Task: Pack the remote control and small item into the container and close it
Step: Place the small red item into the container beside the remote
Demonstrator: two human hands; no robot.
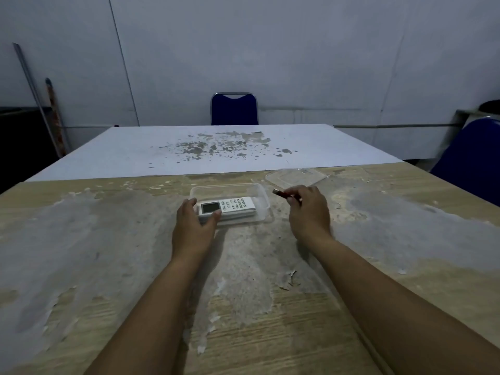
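You are working with light, rigid things. The remote control (227, 206) is lying flat inside the clear container (230, 203), a thin plastic tub likely to flex and slide on the worn bench (108, 253), so steadying it by its near rim makes sense. Your left hand (193, 227) is resting at the container's left end, its grip half open, thumb and fingers touching the remote's screen end rather than clamping it. Your right hand (308, 209) is pinching the small item (282, 194), a slim reddish stick, possibly a lighter, just right of the container. The lid (296, 176) is lying apart behind.
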